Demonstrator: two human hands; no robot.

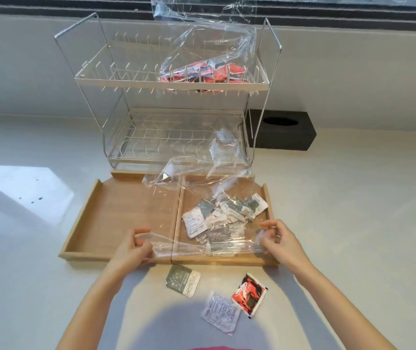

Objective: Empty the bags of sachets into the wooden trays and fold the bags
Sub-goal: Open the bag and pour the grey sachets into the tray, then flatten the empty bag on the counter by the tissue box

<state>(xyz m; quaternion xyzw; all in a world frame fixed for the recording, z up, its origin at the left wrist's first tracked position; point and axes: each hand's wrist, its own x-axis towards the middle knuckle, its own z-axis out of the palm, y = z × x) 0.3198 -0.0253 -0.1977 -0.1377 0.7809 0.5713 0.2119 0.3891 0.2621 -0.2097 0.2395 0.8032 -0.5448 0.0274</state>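
Head view: left hand [133, 245] and right hand [279, 238], fingers curled, pinching near corners of empty clear plastic bag [202, 195], stretched over right light wooden tray [266, 195]. Pile of grey-white sachets [221, 218] in that tray, under the film. Left light wooden tray [116, 210] alongside, touching. Second clear bag of red sachets [207, 69] on top tier of white wire dish rack [116, 82]. Three loose sachets on white counter [353, 223] near trays: green-grey [183, 280], white [221, 311], red [249, 294].

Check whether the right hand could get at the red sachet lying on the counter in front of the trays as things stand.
Probably not at once: the right hand is gripping the clear bag over the right tray. The red sachet lies uncovered just below it, so the path is free once it lets go.
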